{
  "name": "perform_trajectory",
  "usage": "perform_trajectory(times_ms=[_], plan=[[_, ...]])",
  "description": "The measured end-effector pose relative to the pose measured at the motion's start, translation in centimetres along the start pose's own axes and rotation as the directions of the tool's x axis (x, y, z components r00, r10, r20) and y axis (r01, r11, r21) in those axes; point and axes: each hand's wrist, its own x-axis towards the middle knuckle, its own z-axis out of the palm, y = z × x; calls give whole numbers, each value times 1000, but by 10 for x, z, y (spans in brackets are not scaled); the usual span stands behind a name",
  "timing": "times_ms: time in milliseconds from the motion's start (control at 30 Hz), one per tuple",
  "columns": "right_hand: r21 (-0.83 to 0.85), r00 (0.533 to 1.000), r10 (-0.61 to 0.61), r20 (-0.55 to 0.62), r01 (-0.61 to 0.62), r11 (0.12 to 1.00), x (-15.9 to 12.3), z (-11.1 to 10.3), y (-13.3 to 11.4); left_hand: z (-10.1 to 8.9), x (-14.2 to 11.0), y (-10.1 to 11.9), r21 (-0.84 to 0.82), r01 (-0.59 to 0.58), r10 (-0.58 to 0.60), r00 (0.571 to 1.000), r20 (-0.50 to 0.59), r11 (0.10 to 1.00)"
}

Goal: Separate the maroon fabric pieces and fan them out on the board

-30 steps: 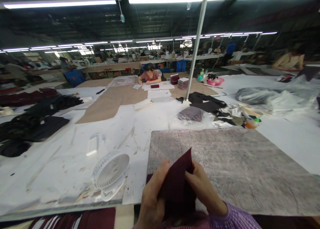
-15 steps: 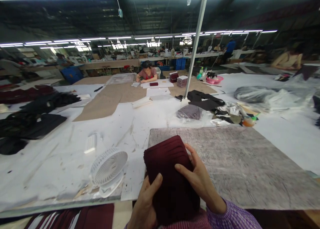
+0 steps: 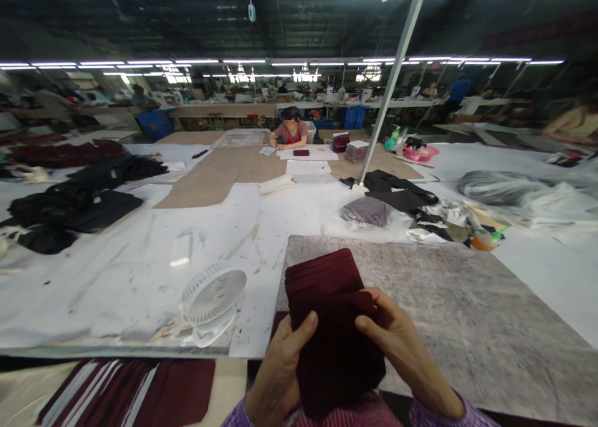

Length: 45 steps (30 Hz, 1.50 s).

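A stack of dark maroon fabric pieces (image 3: 336, 346) is held in front of my body, its far edges fanned into several layers. My left hand (image 3: 284, 365) grips the left side, thumb on top and fingers underneath. On the right side, my right hand (image 3: 397, 340) pinches the upper layers near a corner, the thumb lying on top and the fingers behind. A grey mottled board (image 3: 448, 296) lies on the table beneath and beyond the stack. Below the table edge at the left, more maroon pieces (image 3: 182, 389) lie in a row with pale strips between them.
A white fan (image 3: 217, 296) stands left of the stack, with a white box-like object (image 3: 181, 250) behind it. Dark garments (image 3: 103, 209) lie far left. A slanted metal pole (image 3: 392, 84) rises beyond the board, near fabric scraps and a plastic-wrapped bundle (image 3: 367, 211). A co-worker (image 3: 292, 131) sits across the table.
My view has turned slightly left and down. The upper layers have shifted against the rest of the stack, and my right fingers now hold a separated corner.
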Motion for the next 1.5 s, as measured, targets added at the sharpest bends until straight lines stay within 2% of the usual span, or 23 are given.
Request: perform_trajectory(times_ms=[200, 367, 500, 567, 633, 733, 800, 933, 1033, 1100, 1200, 1333, 1500], plan=[[-223, 998, -47, -38, 37, 974, 1, -2, -2, 4, 5, -1, -57, -25, 30, 996, 84, 998], [-268, 998, -59, -9, 55, 962, 3, -4, -7, 5, 7, 5, -160, 142, -103, 968, 230, 977], [-265, 1000, -13, 18, 17, 964, 4, -5, -12, 1, 10, 6, -165, 162, -121, 965, 234, 973], [-274, 1000, 2, 18, 2, 962, 5, -6, -12, -2, 10, 5, -169, 149, -108, 968, 228, 974], [-282, 1000, 4, 14, 0, 959, 5, -5, -12, -4, 9, 3, -160, 74, -41, 979, 202, 984], [-276, 1000, 1, 11, 2, 961, 5, -4, -8, -6, 8, 0, -28, -90, 93, 987, 133, 996], [-265, 1000, 1, -2, -1, 964, 5, -4, -5, -6, 8, -1, 60, -142, 135, 985, 107, 988], [-81, 999, 10, -30, -13, 997, 7, -4, -2, -10, 9, -1, 84, -104, 94, 989, 113, 991], [72, 999, 44, 3, -44, 996, 8, -4, -5, -13, 8, 0, 97, -70, 57, 990, 129, 993], [99, 998, 61, 30, -64, 993, 7, -4, -6, -14, 7, 0, 104, -76, 63, 990, 130, 992], [36, 995, 78, 63, -80, 996, 4, -4, -5, -14, 7, 1, 102, -84, 71, 989, 128, 991], [-149, 999, -13, 52, 20, 989, 3, -3, -2, -13, 8, 0, 102, -94, 83, 991, 107, 990], [-293, 996, -46, 71, 64, 954, 5, -3, -3, -9, 10, 3, 17, -54, 55, 995, -78, 998]])
